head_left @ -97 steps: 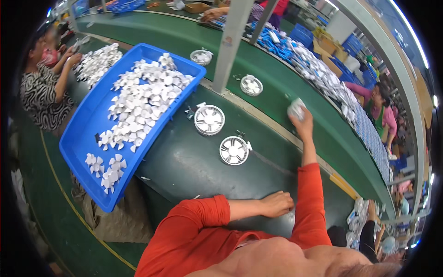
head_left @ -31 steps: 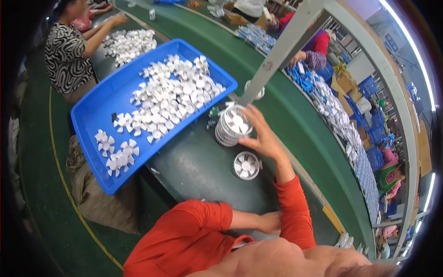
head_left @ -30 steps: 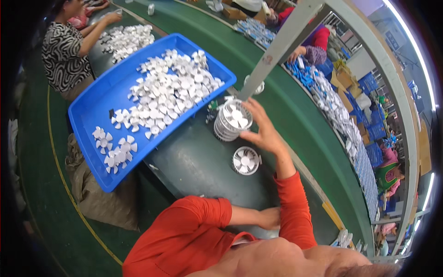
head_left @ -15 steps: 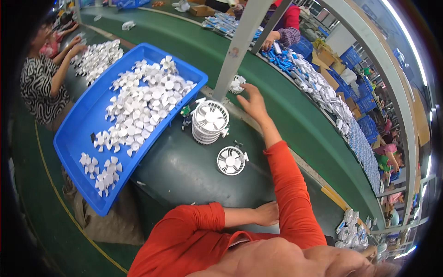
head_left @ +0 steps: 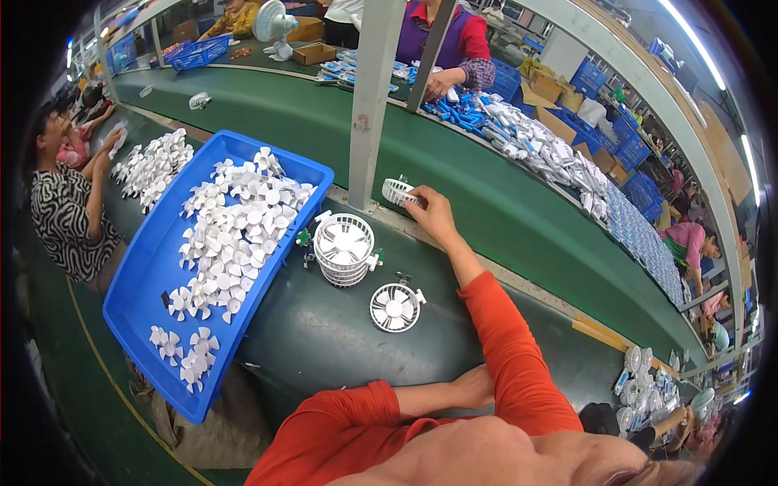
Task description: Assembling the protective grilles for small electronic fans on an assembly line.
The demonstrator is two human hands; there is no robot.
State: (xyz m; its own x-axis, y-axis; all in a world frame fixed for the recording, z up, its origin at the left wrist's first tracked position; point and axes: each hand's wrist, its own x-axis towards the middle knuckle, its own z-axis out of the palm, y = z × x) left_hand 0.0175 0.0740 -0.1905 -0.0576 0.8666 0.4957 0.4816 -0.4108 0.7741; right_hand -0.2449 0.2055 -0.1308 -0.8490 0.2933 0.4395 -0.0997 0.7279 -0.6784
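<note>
My right hand [head_left: 433, 215] is stretched out over the table's far edge, its fingers closed on the rim of a round white fan housing [head_left: 398, 191] beside the green belt. My left hand [head_left: 474, 387] lies low at the near side of the table, its fingers hidden behind my right sleeve. Between the arms and the blue tub stands a stack of white fan housings [head_left: 344, 249]; a white blade wheel shows in the top one. Close to the stack, a single fan housing [head_left: 395, 308] lies flat with a blade wheel in it.
A blue tub [head_left: 134, 312] of white blade wheels [head_left: 235, 235] stands on the left. A metal post [head_left: 370, 113] rises behind the stack. The green conveyor belt [head_left: 502, 206] runs past the table. Across it, a person's hand [head_left: 444, 82] touches blue and white parts. Another person [head_left: 69, 206] sits left.
My right hand has closed on the fan housing by the belt; before, its fingers were spread just short of it. My left hand stays low. The whole view has shifted with my head.
</note>
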